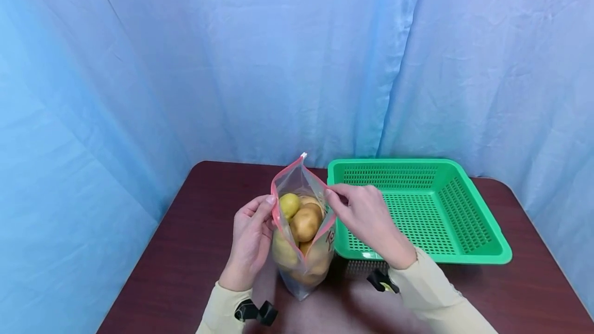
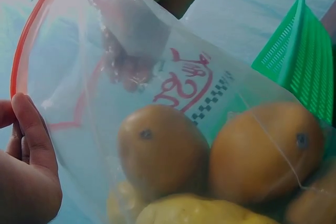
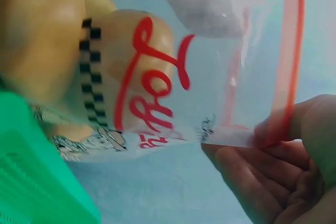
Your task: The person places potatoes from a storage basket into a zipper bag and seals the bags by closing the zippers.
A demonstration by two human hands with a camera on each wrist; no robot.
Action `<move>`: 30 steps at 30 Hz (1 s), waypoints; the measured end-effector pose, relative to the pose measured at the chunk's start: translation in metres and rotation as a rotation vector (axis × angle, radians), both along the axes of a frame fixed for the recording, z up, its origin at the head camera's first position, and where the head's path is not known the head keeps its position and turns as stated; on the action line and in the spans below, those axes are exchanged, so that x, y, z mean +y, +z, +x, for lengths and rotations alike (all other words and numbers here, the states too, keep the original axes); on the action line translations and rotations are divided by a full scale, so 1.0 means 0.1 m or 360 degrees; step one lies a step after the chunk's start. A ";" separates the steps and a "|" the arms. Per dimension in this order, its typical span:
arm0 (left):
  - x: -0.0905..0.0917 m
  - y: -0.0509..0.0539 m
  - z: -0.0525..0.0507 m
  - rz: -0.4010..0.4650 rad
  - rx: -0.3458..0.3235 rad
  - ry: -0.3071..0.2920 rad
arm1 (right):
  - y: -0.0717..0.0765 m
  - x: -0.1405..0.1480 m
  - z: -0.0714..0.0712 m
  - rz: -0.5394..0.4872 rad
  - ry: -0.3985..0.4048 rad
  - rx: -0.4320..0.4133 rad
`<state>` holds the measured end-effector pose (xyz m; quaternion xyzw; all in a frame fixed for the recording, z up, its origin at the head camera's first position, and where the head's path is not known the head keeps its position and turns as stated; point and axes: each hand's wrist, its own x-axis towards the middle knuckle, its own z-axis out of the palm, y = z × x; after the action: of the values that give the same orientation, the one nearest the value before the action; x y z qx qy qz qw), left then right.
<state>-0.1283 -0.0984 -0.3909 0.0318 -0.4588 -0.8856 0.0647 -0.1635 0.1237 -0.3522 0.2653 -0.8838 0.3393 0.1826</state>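
A clear zip bag (image 1: 299, 283) with a red-edged mouth stands upright on the table, its mouth spread wide. Inside are several round orange-brown fruits (image 2: 164, 153) and yellow ones (image 1: 290, 204). My left hand (image 1: 250, 236) pinches the left side of the bag's rim between thumb and fingers. On the opposite side, my right hand (image 1: 368, 215) pinches the rim, seen close up in the right wrist view. Red lettering and a black checkered strip mark the bag's wall. A white slider (image 1: 303, 155) sits at the far corner of the mouth.
A green perforated plastic basket (image 1: 482, 210) stands right of the bag, partly behind my right forearm. The dark brown table (image 1: 185, 256) ends at a blue curtain (image 1: 297, 66) along the back and sides.
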 end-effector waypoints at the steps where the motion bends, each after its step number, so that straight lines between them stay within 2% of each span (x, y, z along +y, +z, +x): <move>1: 0.00 0.00 0.00 0.0003 0.0003 0.0003 | 0.00 -0.02 -0.02 -0.0026 0.0010 -0.0009; 5: 0.00 -0.02 0.00 0.0003 -0.0006 0.0009 | -0.01 -0.08 -0.09 -0.0110 0.0048 -0.0081; 9: 0.01 -0.06 0.02 0.0001 -0.0022 -0.0014 | -0.06 -0.09 -0.11 -0.0157 0.0068 -0.0221; 15: -0.07 -0.12 -0.01 -0.0087 0.0049 -0.0105 | -0.12 -0.06 -0.06 -0.0261 0.0069 -0.0421; 18: -0.14 -0.12 -0.05 -0.0154 0.0062 -0.0105 | -0.14 -0.04 -0.01 -0.0307 0.0058 -0.0500; 22: -0.22 -0.12 -0.20 -0.0258 0.0066 0.0040 | -0.16 0.00 0.07 -0.0308 0.0038 -0.0481; 26: -0.29 -0.13 -0.43 -0.0451 0.0104 0.0183 | -0.19 0.04 0.14 -0.0305 0.0029 -0.0432; 30: -0.34 -0.12 -0.64 -0.0655 0.0145 0.0192 | -0.23 0.08 0.21 -0.0317 0.0021 -0.0412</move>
<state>-0.1926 -0.1323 -0.4034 0.0054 -0.6239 -0.7683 0.1433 -0.1426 0.1321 -0.3751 0.2056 -0.8603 0.4577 0.0903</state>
